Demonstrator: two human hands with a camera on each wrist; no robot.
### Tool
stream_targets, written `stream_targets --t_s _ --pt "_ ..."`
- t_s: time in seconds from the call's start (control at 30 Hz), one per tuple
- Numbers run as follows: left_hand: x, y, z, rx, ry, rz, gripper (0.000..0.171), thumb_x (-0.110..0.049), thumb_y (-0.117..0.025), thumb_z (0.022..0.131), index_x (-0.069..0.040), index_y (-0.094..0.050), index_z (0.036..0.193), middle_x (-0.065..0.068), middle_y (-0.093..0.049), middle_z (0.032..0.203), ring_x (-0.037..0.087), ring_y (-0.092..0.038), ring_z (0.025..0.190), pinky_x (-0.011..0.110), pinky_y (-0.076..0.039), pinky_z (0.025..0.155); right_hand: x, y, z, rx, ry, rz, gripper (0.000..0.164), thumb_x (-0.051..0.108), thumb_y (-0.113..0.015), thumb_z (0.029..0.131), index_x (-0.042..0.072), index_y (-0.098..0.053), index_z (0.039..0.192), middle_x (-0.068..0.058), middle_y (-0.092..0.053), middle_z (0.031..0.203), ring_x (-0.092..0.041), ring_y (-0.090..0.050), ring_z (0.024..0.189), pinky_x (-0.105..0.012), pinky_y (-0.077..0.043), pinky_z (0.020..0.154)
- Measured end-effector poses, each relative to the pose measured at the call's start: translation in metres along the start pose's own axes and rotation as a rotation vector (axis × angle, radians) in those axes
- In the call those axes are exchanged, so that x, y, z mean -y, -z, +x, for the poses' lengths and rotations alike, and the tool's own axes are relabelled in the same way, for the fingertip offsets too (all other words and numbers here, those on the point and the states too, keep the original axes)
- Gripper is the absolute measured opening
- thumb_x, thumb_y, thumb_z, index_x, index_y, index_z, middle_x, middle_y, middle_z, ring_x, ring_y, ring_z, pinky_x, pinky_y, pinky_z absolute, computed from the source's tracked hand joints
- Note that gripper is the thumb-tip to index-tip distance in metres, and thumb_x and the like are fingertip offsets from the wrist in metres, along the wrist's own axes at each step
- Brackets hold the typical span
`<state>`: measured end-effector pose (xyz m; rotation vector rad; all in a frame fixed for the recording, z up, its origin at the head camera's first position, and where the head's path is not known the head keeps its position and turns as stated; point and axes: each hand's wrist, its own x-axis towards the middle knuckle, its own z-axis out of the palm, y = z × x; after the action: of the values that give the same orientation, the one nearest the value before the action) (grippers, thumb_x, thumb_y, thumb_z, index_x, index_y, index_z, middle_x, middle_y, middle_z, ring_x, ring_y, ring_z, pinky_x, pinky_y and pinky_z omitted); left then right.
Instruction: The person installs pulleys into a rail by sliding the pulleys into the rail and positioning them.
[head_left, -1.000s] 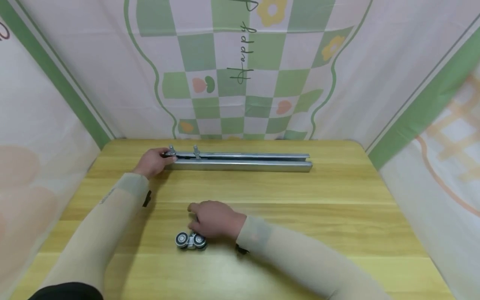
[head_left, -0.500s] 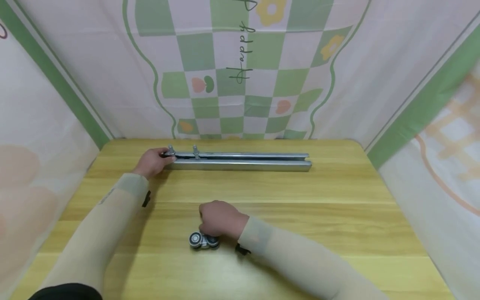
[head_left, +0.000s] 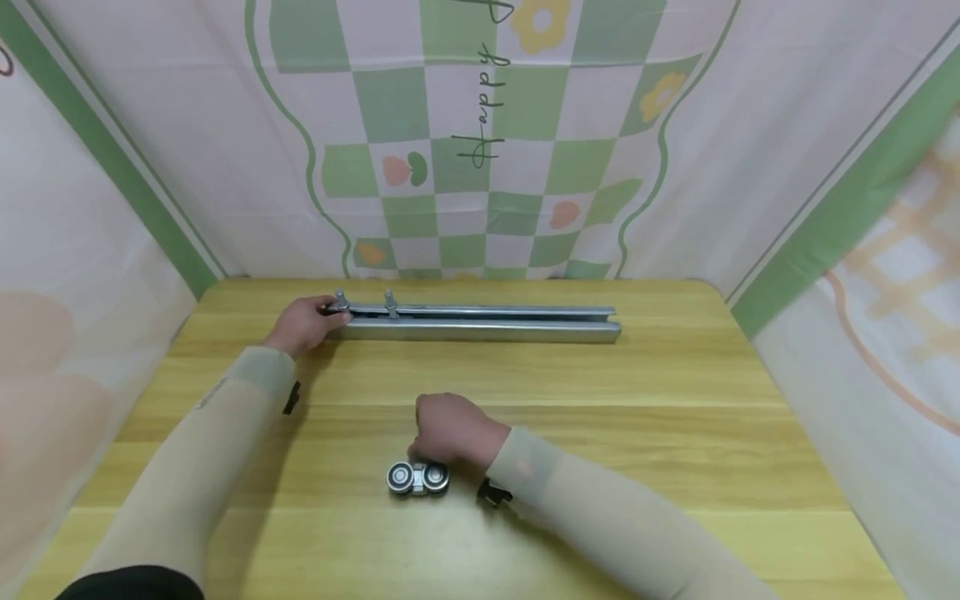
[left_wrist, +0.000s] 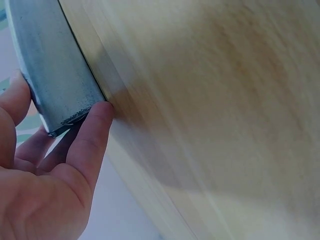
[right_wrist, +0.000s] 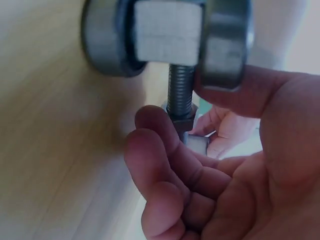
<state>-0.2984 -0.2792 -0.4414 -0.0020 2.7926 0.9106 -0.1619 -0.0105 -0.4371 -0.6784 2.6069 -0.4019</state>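
Observation:
A silver metal rail (head_left: 480,332) with an open slot along its top lies across the back of the table. Two upright bolts (head_left: 389,302) stick out of the slot near its left end. My left hand (head_left: 302,325) grips that end, thumb and fingers on opposite sides of the rail in the left wrist view. Nearer the front, my right hand (head_left: 453,425) holds a roller trolley (head_left: 418,478) with its wheels toward me. In the right wrist view, the fingers curl at the trolley's threaded bolt (right_wrist: 181,90) and nut (right_wrist: 182,121), and the thumb lies behind a wheel (right_wrist: 226,45).
The wood-grain table (head_left: 637,408) reaches back to a patterned cloth wall (head_left: 525,167). Similar cloth stands at the left (head_left: 67,250) and right (head_left: 885,333). Both forearms, in light sleeves, reach in from the front.
My right hand has shifted to the right with the roller trolley, and its fingers look more tucked in. My left hand and the rail have stayed in place.

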Motion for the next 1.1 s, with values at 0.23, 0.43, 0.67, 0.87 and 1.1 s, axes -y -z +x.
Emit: stream_targets --t_s 0.23,0.43,0.67,0.87,1.1 --pt "0.002 -0.001 0.001 -0.008 -0.009 0.005 0.063 -0.043 -0.058 0.101 -0.002 -0.046 0.147 0.025 -0.051 0.140 0.035 -0.048 0.114 0.051 -0.038 0.101 -0.004 0.003 -0.006 -0.058 -0.014 0.023 0.035 0.028 -0.080 0.079 0.008 -0.062 0.101 0.004 -0.060 0.079 -0.014 -0.056 0.070 -0.030 -0.050 0.067" --pt "0.002 -0.001 0.001 -0.006 -0.014 0.011 0.063 -0.043 -0.058 0.101 -0.002 -0.045 0.147 0.024 -0.052 0.138 0.035 -0.049 0.111 0.050 -0.039 0.098 -0.003 0.012 -0.015 -0.125 -0.016 0.048 0.040 0.025 -0.079 0.081 0.011 -0.058 0.112 0.004 -0.058 0.077 -0.015 -0.055 0.066 -0.030 -0.047 0.060" --pt "0.001 -0.001 0.000 -0.001 -0.005 0.000 0.064 -0.043 -0.057 0.101 -0.003 -0.044 0.148 0.024 -0.051 0.140 0.035 -0.048 0.112 0.050 -0.039 0.098 -0.001 0.024 -0.032 -0.156 0.022 0.010 0.031 0.024 -0.075 0.087 0.011 -0.053 0.104 0.003 -0.055 0.064 -0.013 -0.050 0.052 -0.029 -0.043 0.046" --pt "0.001 -0.001 0.000 -0.008 -0.014 -0.001 0.065 -0.044 -0.057 0.101 -0.002 -0.043 0.149 0.025 -0.050 0.141 0.035 -0.048 0.114 0.051 -0.038 0.100 -0.003 0.019 -0.041 -0.109 0.069 -0.038 0.034 0.025 -0.075 0.088 0.010 -0.057 0.112 0.006 -0.054 0.067 -0.011 -0.049 0.055 -0.027 -0.042 0.047" --pt "0.003 -0.001 0.002 -0.006 -0.018 0.003 0.065 -0.043 -0.057 0.101 -0.002 -0.044 0.148 0.026 -0.049 0.142 0.036 -0.047 0.118 0.053 -0.035 0.104 -0.011 0.012 -0.039 -0.110 0.110 -0.096 0.031 0.031 -0.076 0.086 0.013 -0.059 0.105 0.007 -0.053 0.071 -0.011 -0.049 0.059 -0.028 -0.043 0.050"
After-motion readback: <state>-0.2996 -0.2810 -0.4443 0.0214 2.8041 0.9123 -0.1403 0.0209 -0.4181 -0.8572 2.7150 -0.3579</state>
